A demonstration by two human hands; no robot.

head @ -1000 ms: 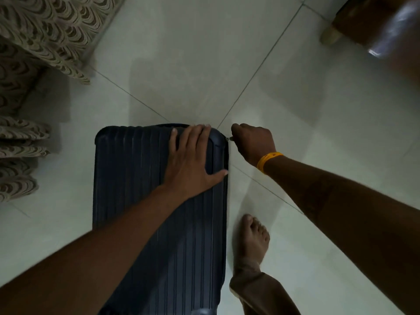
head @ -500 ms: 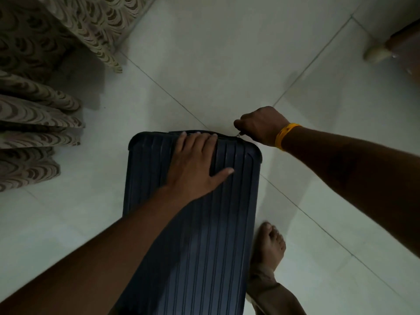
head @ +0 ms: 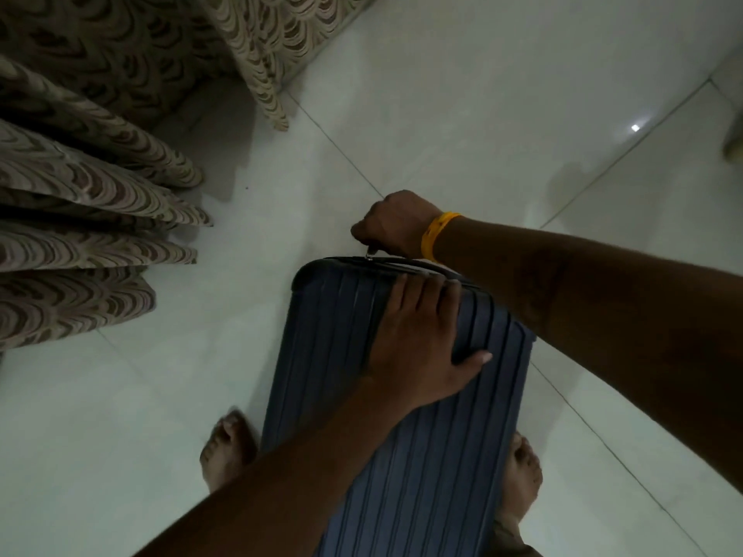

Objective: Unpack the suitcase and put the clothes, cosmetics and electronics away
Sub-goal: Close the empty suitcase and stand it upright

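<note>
From the head camera, a dark blue ribbed hard-shell suitcase [head: 406, 396] lies flat on the pale tiled floor [head: 462, 114], running from centre frame toward 6 o'clock. The left hand [head: 418, 347] presses flat on its lid, fingers straight. At 12 o'clock of the case, the right hand [head: 396, 225], its grip curled, pinches the small metal zipper pull [head: 369, 257] at the far edge. Patterned beige curtains [head: 92, 174] hang at 10 o'clock.

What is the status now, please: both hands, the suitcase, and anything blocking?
Left hand flat on suitcase lid. Right hand pinching zip pull at far edge. Suitcase closed, on floor. Nothing blocking; curtain hangs left, apart.
</note>
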